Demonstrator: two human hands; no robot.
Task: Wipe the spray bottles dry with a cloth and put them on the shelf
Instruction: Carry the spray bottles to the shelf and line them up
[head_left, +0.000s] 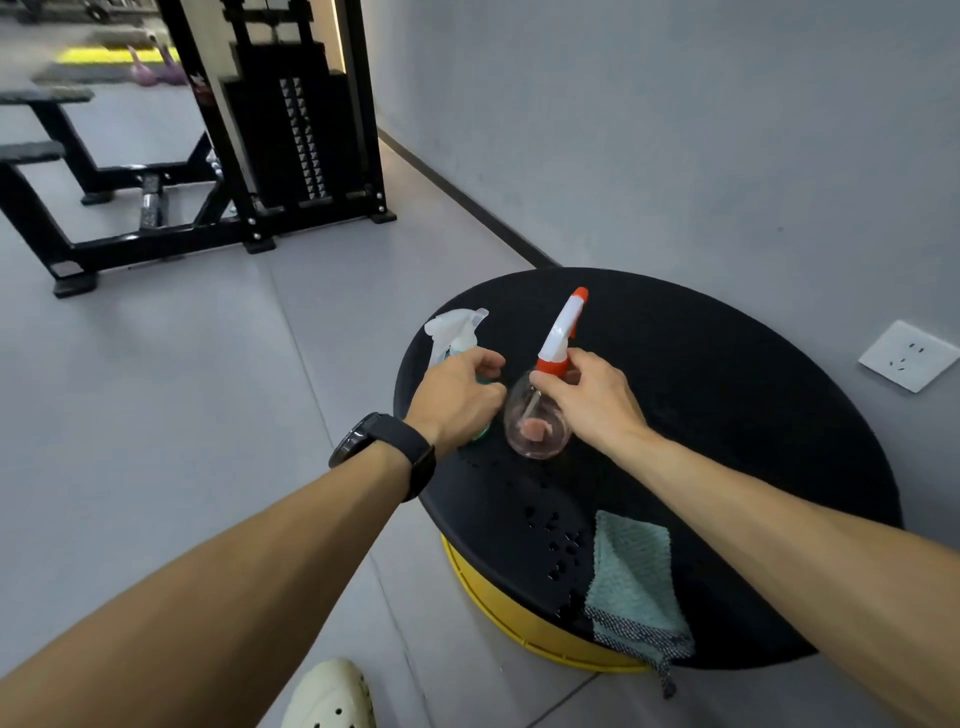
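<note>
Two spray bottles stand on a round black surface (727, 395). My left hand (457, 397) grips the neck of the left bottle (457, 332), which has a clear-white trigger head and a teal body mostly hidden by the hand. My right hand (587, 395) pinches the orange collar of a round clear bottle (537, 428) with an orange-and-white trigger head. A folded teal cloth (634, 582) lies on the near edge of the surface, one corner hanging over.
The black surface caps a yellow base (498, 613) beside a grey wall with a white socket (909, 356). A black weight machine (291, 130) stands on the grey floor at the far left. A pale shoe (332, 696) shows at the bottom.
</note>
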